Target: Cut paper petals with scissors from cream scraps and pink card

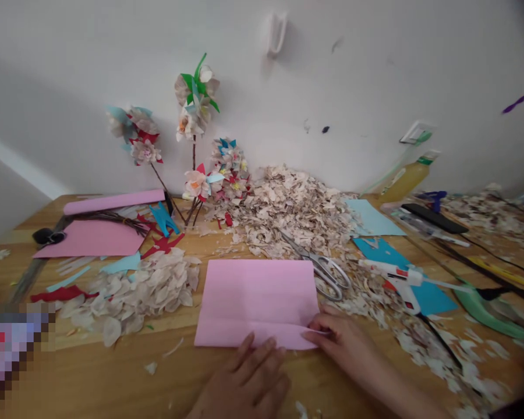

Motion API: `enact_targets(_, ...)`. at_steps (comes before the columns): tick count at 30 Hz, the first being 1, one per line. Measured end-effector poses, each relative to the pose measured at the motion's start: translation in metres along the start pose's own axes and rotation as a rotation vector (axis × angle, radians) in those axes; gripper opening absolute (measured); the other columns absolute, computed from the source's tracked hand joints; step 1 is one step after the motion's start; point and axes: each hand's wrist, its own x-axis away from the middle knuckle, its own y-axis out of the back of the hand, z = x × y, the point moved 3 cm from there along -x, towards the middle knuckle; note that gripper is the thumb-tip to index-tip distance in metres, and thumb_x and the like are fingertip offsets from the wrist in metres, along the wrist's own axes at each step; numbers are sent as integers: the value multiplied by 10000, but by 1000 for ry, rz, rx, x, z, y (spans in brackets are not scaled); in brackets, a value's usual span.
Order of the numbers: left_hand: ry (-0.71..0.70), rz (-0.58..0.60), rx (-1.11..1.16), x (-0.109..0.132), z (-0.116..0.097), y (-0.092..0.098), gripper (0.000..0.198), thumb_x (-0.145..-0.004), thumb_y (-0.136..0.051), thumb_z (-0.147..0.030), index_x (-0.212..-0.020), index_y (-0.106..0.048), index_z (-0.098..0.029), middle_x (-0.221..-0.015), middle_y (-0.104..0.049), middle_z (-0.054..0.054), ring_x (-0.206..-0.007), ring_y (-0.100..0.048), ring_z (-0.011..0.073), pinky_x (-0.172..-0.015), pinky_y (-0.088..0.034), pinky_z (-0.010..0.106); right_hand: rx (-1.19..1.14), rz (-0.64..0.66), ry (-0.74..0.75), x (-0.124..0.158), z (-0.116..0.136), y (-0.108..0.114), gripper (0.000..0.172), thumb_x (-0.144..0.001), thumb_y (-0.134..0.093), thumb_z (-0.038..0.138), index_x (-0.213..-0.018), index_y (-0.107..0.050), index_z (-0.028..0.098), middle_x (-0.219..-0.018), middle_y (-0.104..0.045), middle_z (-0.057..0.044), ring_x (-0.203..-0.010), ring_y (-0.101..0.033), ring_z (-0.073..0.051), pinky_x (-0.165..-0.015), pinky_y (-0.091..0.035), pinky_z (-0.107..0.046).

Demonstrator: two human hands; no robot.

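A sheet of pink paper lies flat on the wooden table in front of me, with a crease or fold running along its near edge. My left hand rests with fingers stretched out over that near edge. At the near right corner, my right hand pinches the pink paper between thumb and fingers, lifting the edge slightly. Metal scissors lie partly open just beyond the sheet's right side. Left of the sheet is a pile of pale, petal-like pieces.
A heap of dry flakes sits against the wall. Flowers on twigs stand at the back left. To the right are a glue gun, blue paper and a bottle of yellow liquid. Pink paper lies far left.
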Motion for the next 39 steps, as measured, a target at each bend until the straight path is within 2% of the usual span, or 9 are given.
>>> enact_targets(3,12,43,-60,8,-8,-25,317,-839,-443,-240,-1149,-507,-236,-1233,-558,68,-1187,-437,236,-975,-334,428,15,10,-5,1,0,-3,196,-780,-549,256,-593,-569,201,-687,-569,-16,-658,-552,-180,-581,-395,-264)
enact_targets(5,48,68,-87,12,-6,-31,361,-840,-441,-279,-1194,-477,-218,-1253,-539,79,-1197,-422,238,-986,-315,421,31,25,-9,0,0,-5,212,-795,-536,283,-600,-560,202,-689,-563,-14,-664,-552,-180,-582,-396,-265)
enact_targets(10,94,157,-104,14,7,-23,442,-851,-404,-317,-1273,-396,-182,-1307,-488,60,-1233,-364,224,-1016,-257,411,68,47,26,-6,1,-6,221,-842,-465,287,-659,-551,195,-719,-559,-27,-686,-553,-184,-612,-398,-282)
enact_targets(14,101,192,-35,11,13,-15,649,-804,-380,-506,-1327,-303,-129,-1337,-442,111,-1261,-310,259,-1018,-230,452,50,42,68,-7,1,-5,197,-852,-437,264,-699,-547,206,-734,-576,-27,-690,-551,-181,-616,-401,-278)
enact_targets(17,117,207,5,10,15,-16,745,-762,-339,-600,-1340,-280,-133,-1333,-445,118,-1260,-313,265,-1024,-211,454,34,31,70,-7,1,-4,196,-855,-432,258,-702,-545,209,-739,-583,-27,-693,-553,-182,-613,-405,-273)
enact_targets(23,129,196,8,10,15,-21,777,-754,-306,-624,-1340,-278,-114,-1325,-455,116,-1237,-349,271,-1022,-209,444,30,23,79,-7,-1,-6,178,-851,-444,243,-710,-545,205,-742,-578,-29,-709,-555,-184,-631,-407,-275)
enact_targets(27,142,197,-50,15,12,-27,716,-775,-322,-593,-1322,-320,-132,-1316,-473,82,-1226,-368,260,-1015,-221,437,18,23,65,-7,-4,-8,173,-844,-461,249,-700,-546,204,-742,-582,-29,-717,-560,-188,-634,-409,-273)
enact_targets(32,189,183,-154,20,5,-35,403,-878,-340,-259,-1271,-408,-201,-1285,-508,15,-1201,-415,207,-1001,-258,403,21,19,55,-10,-3,-10,174,-841,-475,258,-692,-544,201,-738,-580,-30,-722,-559,-193,-647,-414,-281)
enact_targets(39,200,207,-168,21,6,-34,439,-853,-329,-152,-1288,-385,-179,-1306,-485,11,-1229,-374,198,-992,-268,386,36,21,53,-13,-4,-12,178,-850,-456,263,-696,-527,206,-753,-577,-33,-729,-555,-190,-655,-415,-281)
